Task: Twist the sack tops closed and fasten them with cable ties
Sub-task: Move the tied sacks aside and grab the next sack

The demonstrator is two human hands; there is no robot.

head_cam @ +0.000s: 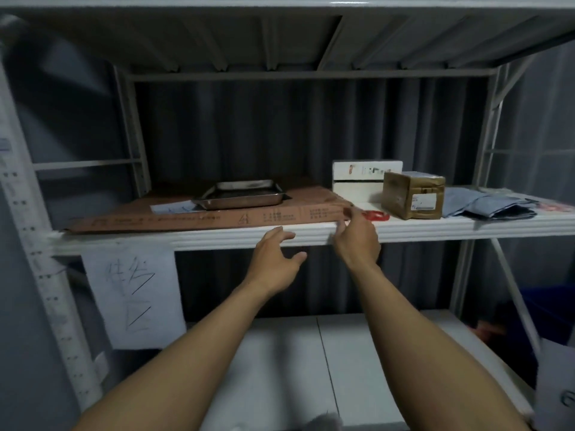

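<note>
Head view of a white metal rack (31, 213) standing against a dark corrugated wall (280, 135). On its middle shelf (435, 227) a flat cardboard sheet (186, 217) carried a shallow steel tray (239, 194); I could not make out the tray's contents. To the right stood a white box (364, 178), with a brown taped parcel (410, 197) just in front of it. The grey folded sacks (488, 206) lay flat at the shelf's right end, beside the parcel, their tops not twisted. A small red object (378, 215), too blurred for me to identify, lay between the cardboard and the parcel. A handwritten paper note (133, 293) hung from the shelf's front edge, above the white lower shelf (280, 368); a blue bin (553, 306) showed at lower right. The left hand (273, 259) hovered before the shelf edge, its grip wide and holding nothing. The right hand (357, 241) was raised at the cardboard's corner, beside the red object; I could not tell its grip.
</note>
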